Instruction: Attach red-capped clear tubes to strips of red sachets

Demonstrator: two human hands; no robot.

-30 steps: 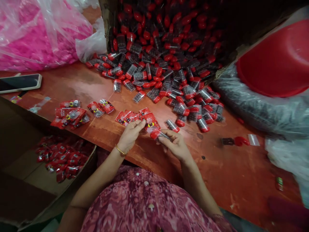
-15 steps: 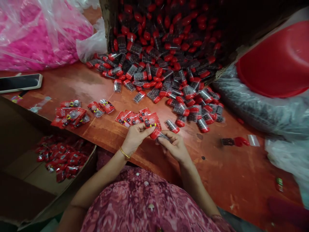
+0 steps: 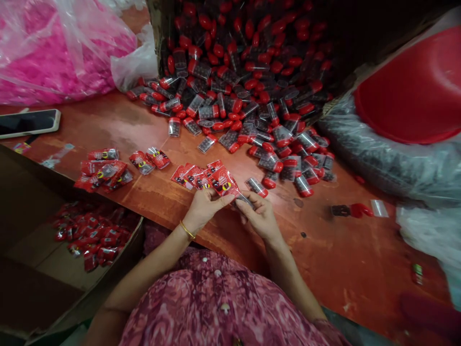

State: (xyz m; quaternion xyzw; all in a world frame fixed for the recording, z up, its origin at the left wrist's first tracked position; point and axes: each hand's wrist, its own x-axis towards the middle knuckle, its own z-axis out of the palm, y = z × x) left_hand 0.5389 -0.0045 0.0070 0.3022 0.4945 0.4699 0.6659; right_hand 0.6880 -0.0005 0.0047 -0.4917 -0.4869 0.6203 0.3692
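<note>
My left hand (image 3: pixel 203 207) pinches a small red printed packet (image 3: pixel 224 183) at the table's front edge. Right beside it, my right hand (image 3: pixel 258 216) grips a clear vial with a red cap (image 3: pixel 242 198), and the vial's end meets the packet's mouth. Just beyond my hands lies a fan of flat red packets (image 3: pixel 192 176). A loose vial (image 3: pixel 257 187) rests to the right of them. A big pile of red-capped vials (image 3: pixel 252 105) spills from a dark carton at the back.
Filled packets (image 3: pixel 104 170) lie in a heap at the left. A cardboard box (image 3: pixel 90 235) below the table holds more. A phone (image 3: pixel 29 122), a pink plastic bag (image 3: pixel 54 53), a red basin (image 3: pixel 414 91) and clear bags (image 3: pixel 382 158) ring the red table (image 3: pixel 360 259).
My hands have drawn together. The red cap that showed between them is now mostly covered by the packet, which my left hand has shifted right over the vial.
</note>
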